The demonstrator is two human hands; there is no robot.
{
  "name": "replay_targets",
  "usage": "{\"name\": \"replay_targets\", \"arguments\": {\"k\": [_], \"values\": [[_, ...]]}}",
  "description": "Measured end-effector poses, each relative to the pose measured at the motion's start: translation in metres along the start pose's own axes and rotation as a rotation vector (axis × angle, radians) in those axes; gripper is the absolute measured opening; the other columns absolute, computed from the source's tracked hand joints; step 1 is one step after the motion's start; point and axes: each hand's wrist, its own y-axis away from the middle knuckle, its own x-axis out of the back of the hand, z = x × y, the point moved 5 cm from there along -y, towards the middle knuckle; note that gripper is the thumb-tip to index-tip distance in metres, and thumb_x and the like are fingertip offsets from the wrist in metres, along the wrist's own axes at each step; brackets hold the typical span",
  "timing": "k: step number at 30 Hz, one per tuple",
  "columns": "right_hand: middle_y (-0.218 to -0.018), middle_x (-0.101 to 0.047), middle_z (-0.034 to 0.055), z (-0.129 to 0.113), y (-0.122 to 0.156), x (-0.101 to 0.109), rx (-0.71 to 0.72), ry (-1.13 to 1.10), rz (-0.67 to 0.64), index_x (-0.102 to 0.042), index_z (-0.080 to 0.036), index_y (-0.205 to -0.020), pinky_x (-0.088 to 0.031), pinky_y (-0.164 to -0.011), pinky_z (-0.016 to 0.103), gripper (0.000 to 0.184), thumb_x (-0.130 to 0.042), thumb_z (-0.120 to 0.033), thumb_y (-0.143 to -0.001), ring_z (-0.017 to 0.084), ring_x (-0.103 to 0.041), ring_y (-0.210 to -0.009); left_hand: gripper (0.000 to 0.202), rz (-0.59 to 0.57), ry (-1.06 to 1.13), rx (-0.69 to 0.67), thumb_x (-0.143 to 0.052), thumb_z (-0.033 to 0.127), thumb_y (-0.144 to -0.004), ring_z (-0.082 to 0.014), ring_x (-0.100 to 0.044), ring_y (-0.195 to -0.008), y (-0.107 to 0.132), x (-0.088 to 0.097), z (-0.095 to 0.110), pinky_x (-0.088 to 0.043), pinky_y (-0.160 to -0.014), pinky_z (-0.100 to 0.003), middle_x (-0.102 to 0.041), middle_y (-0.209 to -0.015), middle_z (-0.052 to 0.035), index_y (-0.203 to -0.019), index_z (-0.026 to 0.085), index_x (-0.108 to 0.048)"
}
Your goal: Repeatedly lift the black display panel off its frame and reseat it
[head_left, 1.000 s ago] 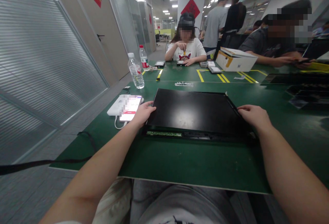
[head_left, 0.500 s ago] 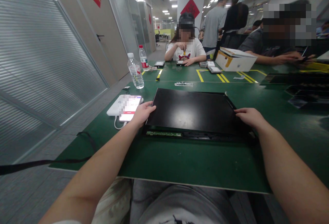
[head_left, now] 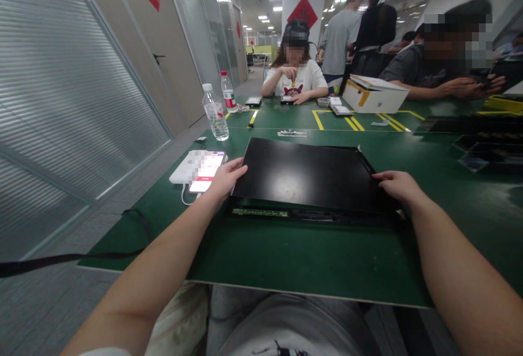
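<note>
Head view: 1 flat black rect. panel (head_left: 300,173), L edge higher vs. prev.; L hand (head_left: 227,177) pinches it; R hand (head_left: 398,184) opp., finger grip unclear.

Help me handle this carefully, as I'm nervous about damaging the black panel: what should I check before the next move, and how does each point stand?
1. Left hand gripping the black panel: ok, at its left edge, thumb on top.
2. Right hand gripping the panel itself: cannot tell; it is at the right edge, beside the frame.
3. Green circuit board covered: not ok, exposed along the near edge.
4. Phone clear of the left arm: cannot tell; they overlap in this view.
5. Nearer bottle capped and apart from the panel: ok.
</note>
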Motion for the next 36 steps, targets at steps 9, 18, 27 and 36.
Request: {"name": "replay_targets", "arguments": {"k": [9,18,27,36], "values": [[-0.089,-0.079,0.0088,0.006,-0.004,-0.003,0.021,0.008,0.004,-0.083,-0.021,-0.097,-0.060,-0.081,0.039,0.037,-0.062,-0.012,-0.067,0.025,-0.073,-0.080,0.037,0.026,-0.238,-0.117,-0.087,0.033,-0.072,-0.0355,-0.064,-0.134,-0.003,0.004,0.006,-0.048,-0.116,-0.047,-0.078,-0.129,-0.0114,-0.106,0.018,-0.083],[-0.095,-0.080,0.0099,0.000,0.003,-0.001,-0.005,-0.009,0.021,-0.083,-0.021,-0.095,-0.059,-0.084,0.038,0.038,-0.061,-0.010,-0.066,0.026,-0.073,-0.087,0.026,0.039,-0.546,-0.175,-0.081,0.030,-0.073,-0.0378,-0.061,-0.137,-0.013,0.013,-0.007,-0.046,-0.118,-0.049,-0.070,-0.141,-0.0124,-0.097,0.022,-0.084],[-0.087,-0.078,0.0096,-0.002,0.005,-0.001,-0.022,-0.032,0.004,-0.084,-0.020,-0.096,-0.058,-0.075,0.036,0.038,-0.062,-0.011,-0.066,0.025,-0.071,-0.077,0.042,-0.018,-0.756,-0.189,-0.074,0.039,-0.080,-0.0362,-0.059,-0.138,-0.020,0.014,-0.019,-0.041,-0.122,-0.047,-0.063,-0.148,-0.0157,-0.116,0.019,-0.082],[-0.099,-0.079,0.0143,-0.014,0.021,0.003,-0.085,-0.087,-0.038,-0.082,-0.013,-0.107,-0.051,-0.074,0.030,0.043,-0.058,-0.003,-0.072,0.021,-0.067,-0.078,0.046,-0.029,-0.829,-0.166,-0.072,0.042,-0.082,-0.0392,-0.055,-0.143,-0.016,0.013,-0.017,-0.037,-0.125,-0.047,-0.057,-0.152,-0.0188,-0.119,0.016,-0.079]]}}
